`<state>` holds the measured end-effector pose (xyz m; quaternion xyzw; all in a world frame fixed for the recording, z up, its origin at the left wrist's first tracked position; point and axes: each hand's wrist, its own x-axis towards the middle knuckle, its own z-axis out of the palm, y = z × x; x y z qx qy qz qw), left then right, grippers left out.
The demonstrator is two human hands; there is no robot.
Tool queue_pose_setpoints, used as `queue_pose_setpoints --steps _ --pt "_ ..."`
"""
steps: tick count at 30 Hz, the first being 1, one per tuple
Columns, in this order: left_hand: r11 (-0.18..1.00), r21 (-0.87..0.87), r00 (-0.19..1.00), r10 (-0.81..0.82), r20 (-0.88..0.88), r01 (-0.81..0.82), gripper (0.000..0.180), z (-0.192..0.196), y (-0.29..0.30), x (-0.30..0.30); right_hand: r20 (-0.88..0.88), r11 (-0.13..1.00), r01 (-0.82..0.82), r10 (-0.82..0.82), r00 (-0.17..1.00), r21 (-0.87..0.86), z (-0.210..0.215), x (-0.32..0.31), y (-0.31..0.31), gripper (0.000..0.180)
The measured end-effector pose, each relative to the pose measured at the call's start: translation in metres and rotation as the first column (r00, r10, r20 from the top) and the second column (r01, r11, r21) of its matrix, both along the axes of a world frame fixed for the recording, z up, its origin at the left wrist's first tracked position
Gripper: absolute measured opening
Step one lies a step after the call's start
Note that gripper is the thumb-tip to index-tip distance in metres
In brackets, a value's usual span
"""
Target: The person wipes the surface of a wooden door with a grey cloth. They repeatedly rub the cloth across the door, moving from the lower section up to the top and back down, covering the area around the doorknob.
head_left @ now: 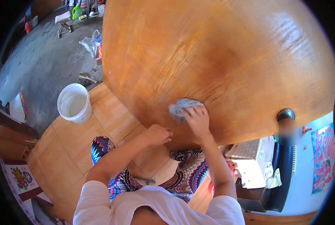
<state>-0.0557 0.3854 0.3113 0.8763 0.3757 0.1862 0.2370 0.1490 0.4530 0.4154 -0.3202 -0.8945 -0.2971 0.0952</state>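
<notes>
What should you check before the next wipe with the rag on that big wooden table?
1. Rag under the right hand: ok, the palm presses it flat on the wood.
2. Left hand steadying: ok, it rests closed at the table's near edge.
3. Path across the tabletop: ok, no objects lie on the visible wood.
4. White bucket within reach: ok, it stands on the floor to the left.
5. Water in the bucket: cannot tell.
6. Rag damp or dry: cannot tell.
</notes>
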Motion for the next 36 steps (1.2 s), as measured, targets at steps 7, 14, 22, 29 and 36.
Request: queue_pose_setpoints --steps 7,14,22,29,36 --pt "0.984 -0.178 0.995 0.018 0.103 0.001 0.026 -0.005 0.005 -0.021 -0.464 0.803 0.300 -0.033 0.885 0.515 0.217 -0.016 0.016 0.049" --pt "0.915 -0.399 0.893 0.129 0.431 0.061 0.038 -0.005 0.010 0.007 -0.319 0.884 0.261 -0.138 0.938 0.387 0.060 0.016 0.004 0.025" --pt "0.264 -0.879 0.357 0.837 0.414 0.398 0.053 0.009 -0.036 0.056 -0.622 0.923 -0.058 -0.209 0.755 -0.380 -0.066 0.019 -0.079 0.045" --pt "0.836 -0.518 0.042 0.533 0.845 -0.183 0.027 0.162 0.002 0.062 -0.772 0.979 -0.173 0.191 0.606 0.106 0.048 0.065 -0.106 0.035" --pt "0.315 0.541 0.563 -0.025 0.826 -0.780 0.040 0.334 0.111 0.061 -0.963 0.987 0.040 0.159 -0.216 0.154 0.137 0.157 -0.050 0.065"
